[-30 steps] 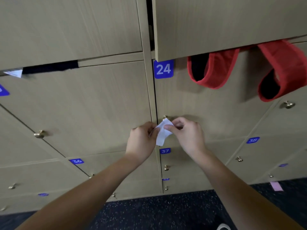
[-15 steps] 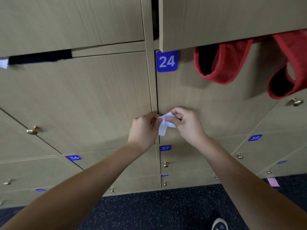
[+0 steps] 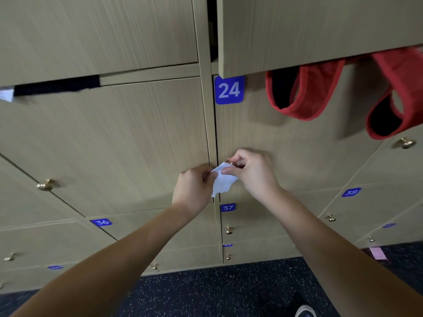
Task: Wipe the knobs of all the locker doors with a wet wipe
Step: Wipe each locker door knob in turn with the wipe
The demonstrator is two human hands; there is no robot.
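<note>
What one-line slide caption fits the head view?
Both hands, left and right, hold a wet wipe at the knob of locker 24.

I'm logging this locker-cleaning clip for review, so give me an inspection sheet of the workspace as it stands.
Surface: light wood locker doors in rows, blue number plates; door 24 in front of the person.
Job's things: white wet wipe held at the brass knob of door 24, knob mostly hidden; other brass knobs bare.
Clutter: red fabric straps hanging from the open locker above; pink slip on the floor.
Grippers: left hand pinches the wipe's edge; right hand pinches the wipe at the knob.
Cables: nothing seen.
Surroundings: dark speckled floor; shoe tip.
</note>
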